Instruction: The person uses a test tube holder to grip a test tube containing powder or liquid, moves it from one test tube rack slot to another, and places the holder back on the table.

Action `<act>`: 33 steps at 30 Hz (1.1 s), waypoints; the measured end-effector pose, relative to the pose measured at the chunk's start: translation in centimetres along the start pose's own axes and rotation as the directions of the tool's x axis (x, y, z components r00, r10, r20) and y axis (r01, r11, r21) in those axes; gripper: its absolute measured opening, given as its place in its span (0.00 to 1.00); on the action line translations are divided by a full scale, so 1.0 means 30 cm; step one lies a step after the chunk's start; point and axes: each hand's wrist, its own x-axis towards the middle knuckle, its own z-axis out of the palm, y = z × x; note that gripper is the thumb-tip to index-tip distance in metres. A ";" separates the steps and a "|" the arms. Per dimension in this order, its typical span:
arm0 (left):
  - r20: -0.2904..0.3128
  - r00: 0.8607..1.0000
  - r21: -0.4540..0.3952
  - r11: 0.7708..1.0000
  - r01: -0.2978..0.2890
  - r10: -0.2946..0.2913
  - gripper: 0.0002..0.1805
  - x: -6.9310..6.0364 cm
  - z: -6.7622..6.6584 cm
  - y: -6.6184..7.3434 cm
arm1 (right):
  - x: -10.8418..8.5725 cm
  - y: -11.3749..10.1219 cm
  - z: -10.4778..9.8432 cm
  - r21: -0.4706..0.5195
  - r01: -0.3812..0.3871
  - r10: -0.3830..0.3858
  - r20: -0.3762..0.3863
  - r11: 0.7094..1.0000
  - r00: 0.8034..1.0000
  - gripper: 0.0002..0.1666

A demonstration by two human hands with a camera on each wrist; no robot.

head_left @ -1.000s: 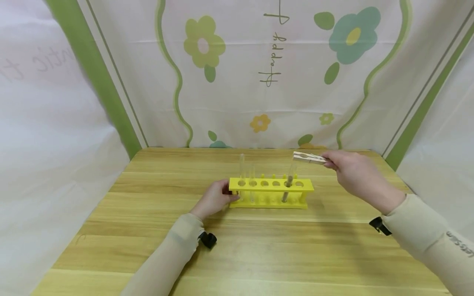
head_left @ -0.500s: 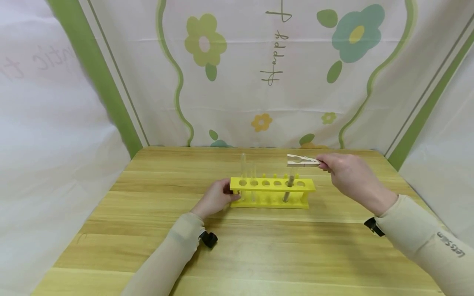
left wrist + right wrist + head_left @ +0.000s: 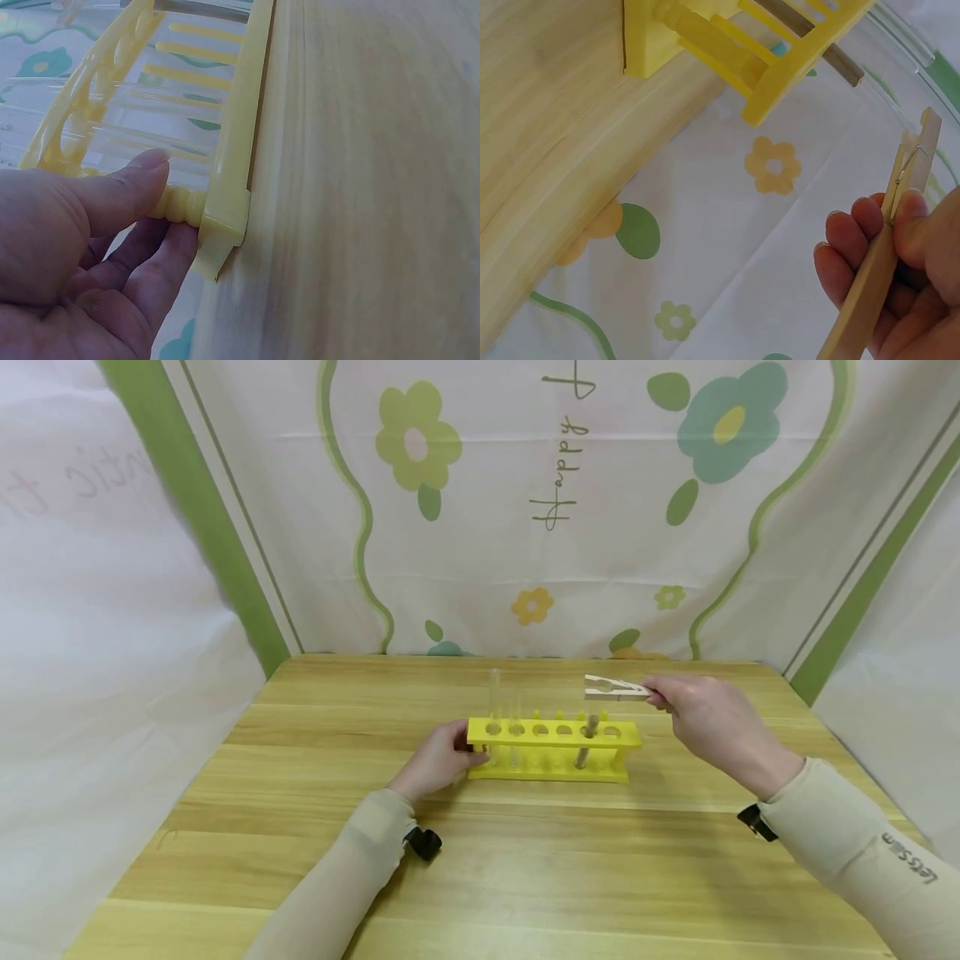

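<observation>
A yellow test tube rack (image 3: 555,734) stands on the wooden table. My left hand (image 3: 437,762) grips its left end post, thumb and fingers round the post in the left wrist view. Two clear test tubes stand in the leftmost holes, one tall (image 3: 495,693) and one shorter (image 3: 515,706). A third tube with grey-brown contents (image 3: 582,756) leans slightly in a hole near the right end. My right hand (image 3: 716,718) holds a wooden test tube clamp (image 3: 877,262), its jaws spread at that tube's mouth. Whether they touch the glass I cannot tell.
The wooden table (image 3: 480,877) extends in front of the rack. Behind it hangs a white cloth (image 3: 465,543) with printed flowers, and more cloth encloses both sides. Drying pegs (image 3: 536,716) line the rack's back.
My right hand has moved left and slightly down with the clamp, whose jaws have spread apart. My left hand stays on the rack. The head view has shifted slightly.
</observation>
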 end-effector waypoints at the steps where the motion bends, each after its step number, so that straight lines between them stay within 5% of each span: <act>1: 0.000 1.000 0.001 1.000 0.001 -0.001 0.15 0.000 0.000 0.000 | -0.001 0.001 0.002 0.001 -0.003 0.003 0.002 1.000 1.000 0.11; 33: -0.001 1.000 0.013 1.000 0.013 -0.013 0.14 -0.006 -0.001 0.013 | -0.037 -0.005 0.058 -0.001 -0.015 0.015 0.068 1.000 0.998 0.08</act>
